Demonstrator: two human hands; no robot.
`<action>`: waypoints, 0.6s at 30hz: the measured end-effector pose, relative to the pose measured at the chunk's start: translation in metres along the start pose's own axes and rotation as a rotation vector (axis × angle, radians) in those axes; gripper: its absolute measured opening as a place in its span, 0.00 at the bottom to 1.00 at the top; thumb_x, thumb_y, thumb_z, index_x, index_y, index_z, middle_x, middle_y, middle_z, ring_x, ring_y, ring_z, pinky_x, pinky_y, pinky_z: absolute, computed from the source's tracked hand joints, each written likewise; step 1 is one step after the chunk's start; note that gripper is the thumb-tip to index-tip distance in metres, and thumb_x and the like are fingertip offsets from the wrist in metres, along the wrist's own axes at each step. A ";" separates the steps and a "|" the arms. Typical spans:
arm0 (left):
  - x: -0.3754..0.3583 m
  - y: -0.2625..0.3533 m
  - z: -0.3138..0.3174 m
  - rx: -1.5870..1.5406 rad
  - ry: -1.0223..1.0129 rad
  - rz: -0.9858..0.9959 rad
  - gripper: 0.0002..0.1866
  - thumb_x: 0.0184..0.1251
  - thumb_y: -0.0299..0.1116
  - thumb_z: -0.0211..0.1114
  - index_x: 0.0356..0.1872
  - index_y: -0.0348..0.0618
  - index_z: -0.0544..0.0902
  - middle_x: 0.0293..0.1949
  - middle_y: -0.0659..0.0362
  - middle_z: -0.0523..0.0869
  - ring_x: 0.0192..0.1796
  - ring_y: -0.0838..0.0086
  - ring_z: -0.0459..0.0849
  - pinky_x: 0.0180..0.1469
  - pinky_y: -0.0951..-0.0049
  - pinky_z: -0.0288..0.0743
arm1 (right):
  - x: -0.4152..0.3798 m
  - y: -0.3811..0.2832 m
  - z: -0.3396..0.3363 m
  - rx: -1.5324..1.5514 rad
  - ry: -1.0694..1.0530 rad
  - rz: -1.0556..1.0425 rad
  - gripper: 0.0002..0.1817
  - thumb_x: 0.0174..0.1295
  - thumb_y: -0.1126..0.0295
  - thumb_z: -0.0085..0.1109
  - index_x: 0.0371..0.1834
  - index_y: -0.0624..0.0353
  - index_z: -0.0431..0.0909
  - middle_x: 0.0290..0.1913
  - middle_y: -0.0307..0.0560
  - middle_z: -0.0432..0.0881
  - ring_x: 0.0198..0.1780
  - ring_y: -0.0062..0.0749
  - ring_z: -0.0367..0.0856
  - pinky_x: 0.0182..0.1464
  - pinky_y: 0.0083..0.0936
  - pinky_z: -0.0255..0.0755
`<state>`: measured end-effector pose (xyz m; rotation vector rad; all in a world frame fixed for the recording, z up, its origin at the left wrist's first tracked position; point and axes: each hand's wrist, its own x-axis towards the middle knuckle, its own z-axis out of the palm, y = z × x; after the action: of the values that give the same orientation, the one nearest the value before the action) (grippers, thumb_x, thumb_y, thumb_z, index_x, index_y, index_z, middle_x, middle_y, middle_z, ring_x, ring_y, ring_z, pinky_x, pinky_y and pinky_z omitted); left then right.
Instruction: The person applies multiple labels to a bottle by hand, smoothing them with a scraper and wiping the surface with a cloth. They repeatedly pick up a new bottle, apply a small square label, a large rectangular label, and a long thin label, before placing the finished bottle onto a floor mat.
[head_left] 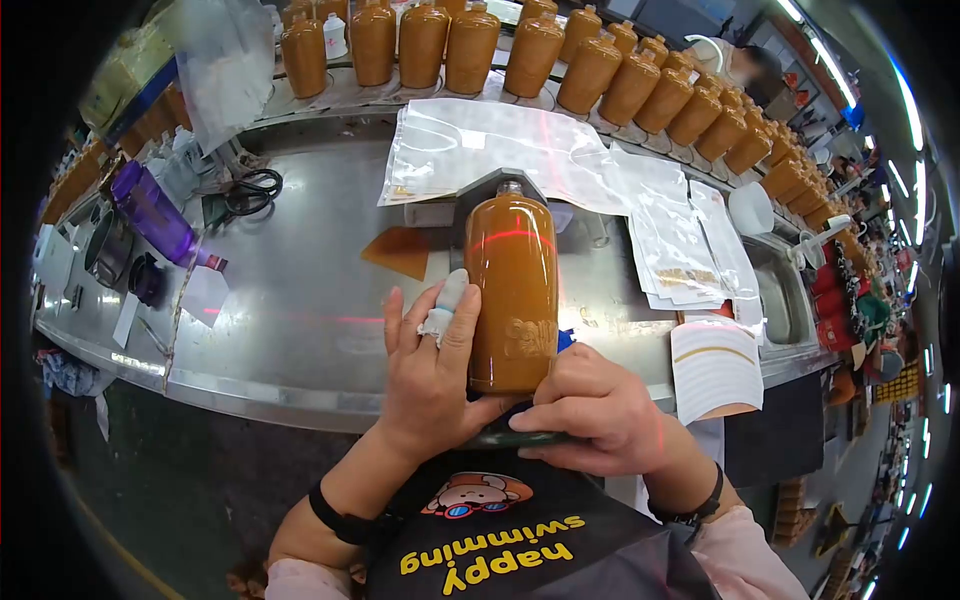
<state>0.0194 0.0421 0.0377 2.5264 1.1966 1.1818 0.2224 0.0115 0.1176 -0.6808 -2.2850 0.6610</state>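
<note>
A glossy brown bottle (512, 290) with a raised emblem near its base lies in a dark angular holder (470, 195), neck away from me. A red light line crosses its shoulder. My left hand (430, 370) holds the bottle's left side, thumb at the base and the other fingers stretched along it. One finger wears a white wrapping (447, 303). Beside the lower right corner of the base, my right hand (595, 415) is closed with curled fingers; what they grip, if anything, is hidden. A dark green rounded edge (525, 438) shows beneath that hand.
Plastic-covered sheets (500, 150) lie behind the bottle, and curved labels (717, 368) sit at the right front edge. Scissors (252, 192) and a purple bottle (155, 215) are at left. Several brown bottles (425, 45) line the back. A sink (780, 290) is at right.
</note>
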 end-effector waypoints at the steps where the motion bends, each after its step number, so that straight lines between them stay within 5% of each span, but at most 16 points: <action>1: 0.000 -0.001 0.002 -0.029 0.002 -0.010 0.51 0.50 0.58 0.73 0.69 0.32 0.65 0.60 0.42 0.76 0.66 0.47 0.69 0.73 0.39 0.45 | -0.003 0.000 -0.001 0.055 0.108 0.135 0.12 0.53 0.76 0.69 0.41 0.60 0.82 0.34 0.43 0.79 0.34 0.33 0.78 0.34 0.27 0.68; 4: -0.006 -0.004 0.005 -0.173 -0.036 -0.071 0.51 0.50 0.57 0.73 0.70 0.32 0.65 0.62 0.42 0.75 0.68 0.46 0.66 0.73 0.38 0.44 | -0.026 0.008 0.003 0.370 0.480 0.586 0.08 0.65 0.71 0.64 0.42 0.62 0.77 0.33 0.38 0.79 0.31 0.14 0.74 0.33 0.15 0.68; 6: -0.013 -0.008 0.009 -0.212 -0.061 -0.127 0.50 0.50 0.55 0.74 0.70 0.33 0.65 0.63 0.43 0.75 0.70 0.46 0.64 0.73 0.38 0.43 | -0.034 0.020 0.012 0.440 0.600 0.639 0.09 0.67 0.69 0.62 0.43 0.63 0.74 0.34 0.35 0.78 0.33 0.11 0.72 0.34 0.13 0.68; 10: 0.000 0.015 -0.007 -0.002 -0.022 0.081 0.49 0.51 0.52 0.74 0.71 0.36 0.64 0.64 0.44 0.74 0.73 0.45 0.59 0.74 0.38 0.39 | -0.038 0.026 0.021 0.517 0.684 0.636 0.10 0.68 0.68 0.61 0.43 0.62 0.74 0.34 0.34 0.77 0.34 0.11 0.70 0.36 0.13 0.67; 11: 0.006 0.021 -0.010 0.096 -0.082 0.201 0.48 0.55 0.48 0.73 0.73 0.35 0.60 0.70 0.38 0.65 0.73 0.43 0.61 0.76 0.44 0.39 | -0.035 0.026 0.022 0.537 0.686 0.645 0.10 0.68 0.68 0.61 0.44 0.62 0.74 0.34 0.34 0.77 0.34 0.11 0.71 0.36 0.13 0.67; 16: -0.006 0.010 0.010 -0.112 -0.034 0.031 0.44 0.63 0.46 0.68 0.73 0.31 0.58 0.70 0.39 0.66 0.72 0.46 0.65 0.75 0.45 0.47 | -0.039 0.039 0.030 0.466 0.634 0.744 0.09 0.68 0.68 0.60 0.42 0.62 0.75 0.31 0.37 0.79 0.33 0.13 0.73 0.35 0.16 0.70; 17: -0.011 0.006 0.008 -0.197 -0.052 -0.030 0.44 0.64 0.47 0.67 0.73 0.31 0.58 0.70 0.39 0.66 0.72 0.47 0.65 0.75 0.45 0.47 | -0.044 0.046 0.030 0.228 0.667 0.725 0.08 0.69 0.67 0.59 0.41 0.60 0.74 0.34 0.34 0.79 0.34 0.12 0.72 0.36 0.14 0.67; 18: -0.014 0.004 0.008 -0.283 -0.066 -0.099 0.44 0.65 0.47 0.66 0.73 0.30 0.57 0.70 0.39 0.66 0.73 0.47 0.65 0.75 0.46 0.47 | -0.050 0.048 0.028 0.421 0.723 0.845 0.07 0.69 0.68 0.59 0.40 0.59 0.73 0.34 0.34 0.78 0.34 0.12 0.72 0.36 0.14 0.68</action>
<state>0.0218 0.0311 0.0251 2.2547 1.0435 1.1441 0.2494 0.0085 0.0475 -1.4000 -1.0978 1.0162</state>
